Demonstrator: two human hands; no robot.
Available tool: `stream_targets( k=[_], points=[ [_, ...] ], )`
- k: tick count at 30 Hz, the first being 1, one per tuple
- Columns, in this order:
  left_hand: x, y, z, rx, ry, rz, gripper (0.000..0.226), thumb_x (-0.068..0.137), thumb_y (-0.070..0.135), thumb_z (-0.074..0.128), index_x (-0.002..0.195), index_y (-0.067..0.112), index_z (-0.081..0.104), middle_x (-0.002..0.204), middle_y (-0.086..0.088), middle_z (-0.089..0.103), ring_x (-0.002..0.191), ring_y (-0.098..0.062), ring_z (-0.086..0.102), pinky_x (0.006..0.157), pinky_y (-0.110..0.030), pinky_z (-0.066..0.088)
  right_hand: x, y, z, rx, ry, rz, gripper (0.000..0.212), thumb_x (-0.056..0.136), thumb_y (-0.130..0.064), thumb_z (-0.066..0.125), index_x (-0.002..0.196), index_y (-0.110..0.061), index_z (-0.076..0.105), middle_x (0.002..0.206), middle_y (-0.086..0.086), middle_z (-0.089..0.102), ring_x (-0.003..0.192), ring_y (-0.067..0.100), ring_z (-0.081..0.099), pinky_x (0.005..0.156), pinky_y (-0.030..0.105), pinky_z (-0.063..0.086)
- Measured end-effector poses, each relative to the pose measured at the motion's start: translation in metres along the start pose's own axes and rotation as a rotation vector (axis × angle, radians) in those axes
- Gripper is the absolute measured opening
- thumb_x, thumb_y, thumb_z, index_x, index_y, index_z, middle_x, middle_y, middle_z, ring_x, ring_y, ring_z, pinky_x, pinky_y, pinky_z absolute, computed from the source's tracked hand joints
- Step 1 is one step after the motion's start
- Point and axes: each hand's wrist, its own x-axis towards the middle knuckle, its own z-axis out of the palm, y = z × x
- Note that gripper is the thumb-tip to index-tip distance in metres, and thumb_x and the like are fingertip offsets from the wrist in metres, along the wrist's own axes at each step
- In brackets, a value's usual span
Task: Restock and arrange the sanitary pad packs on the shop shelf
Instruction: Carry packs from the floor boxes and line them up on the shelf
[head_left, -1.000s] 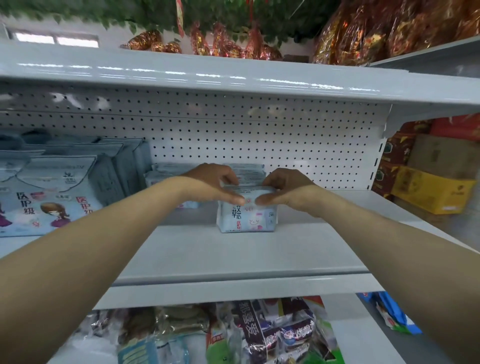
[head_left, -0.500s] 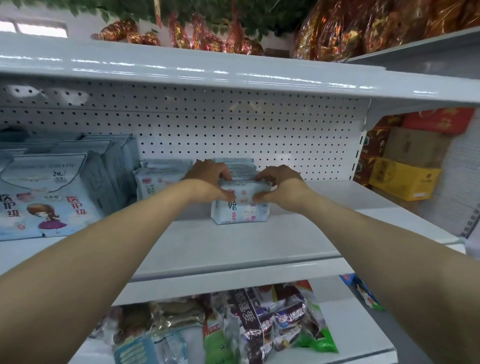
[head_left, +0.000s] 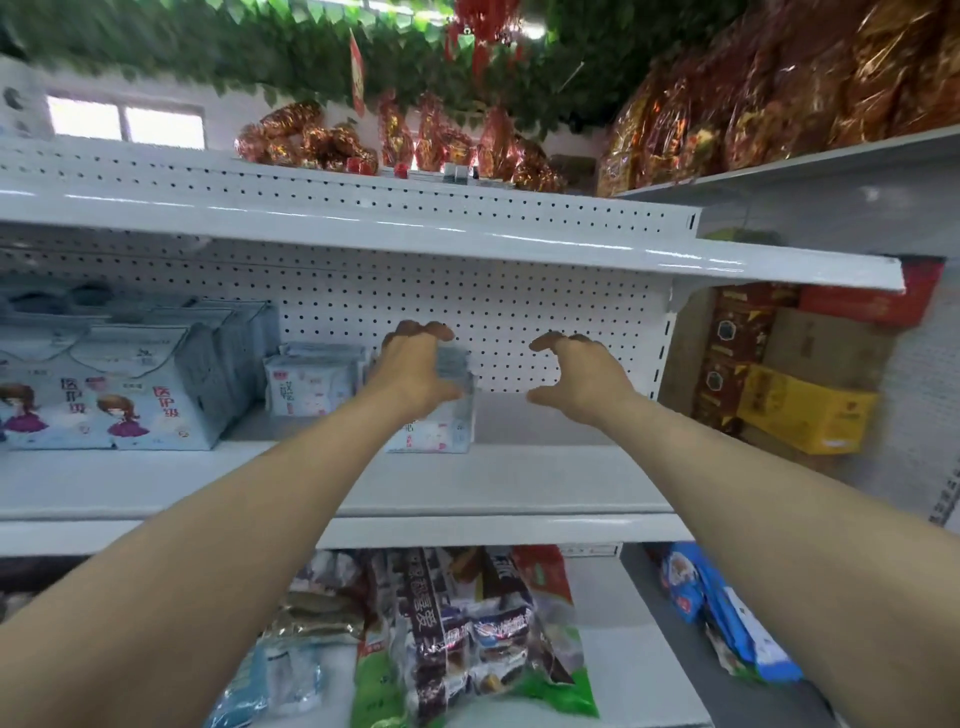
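Right hand (head_left: 576, 382) and left hand (head_left: 413, 371) have lifted off the pad pack (head_left: 441, 434), fingers (head_left: 548, 341) loosely spread, holding nothing.

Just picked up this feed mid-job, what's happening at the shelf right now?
A person is restocking the white shelf. One small pad pack stands near its middle. The left hand is in front of the pack, though whether it is touching is unclear. The right hand hovers beside it, empty. Larger packs sit further left.

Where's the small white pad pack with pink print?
Head view: the pad pack stands on the white shelf, partly behind the left hand, right of matching packs.
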Motion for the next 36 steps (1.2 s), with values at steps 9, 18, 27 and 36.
stream_targets(
  k=[9, 18, 27, 36],
  points=[
    [-0.073, 0.11, 0.037, -0.017, 0.052, -0.111, 0.062, 0.091, 0.039, 0.069, 0.143, 0.015, 0.046, 0.144, -0.011, 0.038, 0.134, -0.032, 0.038, 0.103, -0.041, 0.04, -0.084, 0.09, -0.08, -0.036, -0.02, -0.067, 0.065, 0.09, -0.046, 0.071, 0.146, -0.027, 0.045, 0.144, 0.01, 0.046, 0.129, 0.03, 0.048, 0.094, 0.036, 0.045],
    [-0.147, 0.18, 0.089, 0.017, -0.009, -0.232, 0.062, 0.099, 0.054, 0.048, 0.144, 0.012, 0.044, 0.151, -0.015, 0.034, 0.143, -0.034, 0.029, 0.113, -0.049, 0.034, -0.155, 0.179, -0.095, 0.099, -0.077, -0.037, 0.061, 0.095, -0.058, 0.056, 0.144, -0.023, 0.048, 0.145, 0.01, 0.05, 0.13, 0.029, 0.049, 0.097, 0.037, 0.045],
    [-0.186, 0.18, 0.162, 0.053, -0.166, -0.221, 0.055, 0.097, 0.052, 0.052, 0.133, 0.01, 0.053, 0.136, -0.016, 0.046, 0.13, -0.034, 0.042, 0.107, -0.045, 0.039, -0.199, 0.232, -0.054, 0.126, -0.159, 0.077, 0.061, 0.092, -0.055, 0.062, 0.141, -0.022, 0.051, 0.14, 0.008, 0.054, 0.127, 0.028, 0.053, 0.098, 0.039, 0.047],
    [-0.254, 0.107, 0.271, 0.057, -0.494, -0.311, 0.051, 0.096, 0.05, 0.057, 0.124, 0.008, 0.059, 0.138, -0.02, 0.048, 0.125, -0.035, 0.051, 0.1, -0.039, 0.043, -0.265, 0.277, 0.075, 0.13, -0.424, 0.255, 0.058, 0.093, -0.045, 0.066, 0.138, -0.011, 0.055, 0.137, 0.014, 0.059, 0.129, 0.032, 0.053, 0.102, 0.036, 0.04]
  ],
)
